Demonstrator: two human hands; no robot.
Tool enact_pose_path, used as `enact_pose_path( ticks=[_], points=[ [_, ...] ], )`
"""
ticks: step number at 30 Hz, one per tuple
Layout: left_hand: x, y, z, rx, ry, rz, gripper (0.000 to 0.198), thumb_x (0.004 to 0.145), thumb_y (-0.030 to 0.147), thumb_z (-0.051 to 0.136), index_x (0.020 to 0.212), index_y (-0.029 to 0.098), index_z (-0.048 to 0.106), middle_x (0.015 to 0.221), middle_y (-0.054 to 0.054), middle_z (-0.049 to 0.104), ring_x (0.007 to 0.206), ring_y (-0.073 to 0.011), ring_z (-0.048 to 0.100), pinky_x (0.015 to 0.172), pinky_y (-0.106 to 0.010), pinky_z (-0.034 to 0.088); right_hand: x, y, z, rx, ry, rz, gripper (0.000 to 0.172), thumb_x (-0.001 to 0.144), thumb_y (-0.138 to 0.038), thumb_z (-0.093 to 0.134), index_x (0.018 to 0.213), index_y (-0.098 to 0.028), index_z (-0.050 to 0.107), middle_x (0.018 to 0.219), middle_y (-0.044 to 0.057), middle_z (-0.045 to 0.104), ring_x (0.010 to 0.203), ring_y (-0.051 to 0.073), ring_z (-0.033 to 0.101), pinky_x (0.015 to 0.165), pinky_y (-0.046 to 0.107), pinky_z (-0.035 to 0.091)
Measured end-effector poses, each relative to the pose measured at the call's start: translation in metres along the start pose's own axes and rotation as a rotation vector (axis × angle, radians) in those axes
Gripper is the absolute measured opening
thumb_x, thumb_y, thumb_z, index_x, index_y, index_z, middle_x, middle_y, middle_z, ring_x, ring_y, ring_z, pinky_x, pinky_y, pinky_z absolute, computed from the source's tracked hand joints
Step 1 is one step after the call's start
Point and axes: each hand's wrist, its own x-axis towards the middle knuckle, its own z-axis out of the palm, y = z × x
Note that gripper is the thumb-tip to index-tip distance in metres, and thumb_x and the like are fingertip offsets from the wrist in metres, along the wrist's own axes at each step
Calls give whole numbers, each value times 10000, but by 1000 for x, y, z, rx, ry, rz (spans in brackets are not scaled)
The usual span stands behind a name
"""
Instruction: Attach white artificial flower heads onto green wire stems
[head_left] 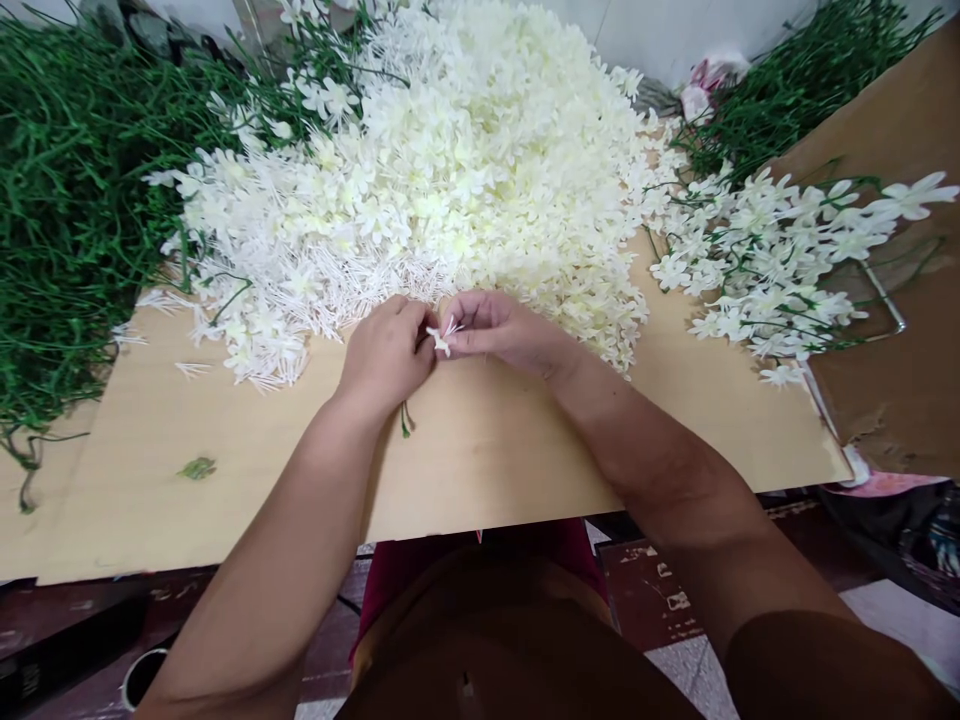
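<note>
My left hand (386,352) is closed round a thin green stem (406,419) whose end hangs below the fist over the wooden board (480,470). Right beside it, my right hand (499,330) pinches a small white artificial flower (442,338) between thumb and fingers. The flower sits where the two hands meet. Just beyond the hands rises a big heap of loose white flowers (450,170).
A mass of green stems (67,210) covers the left side. Finished sprays of white flowers on green stems (780,250) lie at the right, on brown cardboard (900,380). More green stems (802,70) lie at the far right. A small green leaf (198,467) lies on the board.
</note>
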Motion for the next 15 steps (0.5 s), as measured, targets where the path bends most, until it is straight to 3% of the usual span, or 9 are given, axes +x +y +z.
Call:
enact_pose_path(
  ticks=[4,8,12,15],
  points=[
    [1,0,4,-28,14,34,76,811,189,622,740,205,600,846,-81,628,882,-269,587,784,-389,446,-3,-4,-8,65,206,-9,362,645,-329,902,769,-175,599,696,-53,621,702,86,653,754,256,584],
    [2,1,6,-276,70,35,71,809,189,600,739,200,596,816,-51,637,845,-229,588,804,-372,454,-2,-6,-8,41,258,-28,432,598,-391,933,755,-175,594,698,-54,627,670,70,638,727,241,590],
    [4,3,6,-658,101,-112,45,800,179,583,802,187,627,783,-19,646,752,-171,573,731,-309,452,0,-3,-6,55,297,-77,470,562,-430,944,746,-169,599,699,-52,632,661,56,620,726,224,596],
    [5,4,5,-806,102,-201,23,771,163,618,773,184,627,721,0,621,696,-144,545,688,-279,428,0,-1,-6,63,304,-109,460,582,-440,932,755,-177,596,719,-53,630,683,61,622,753,239,612]
  ],
)
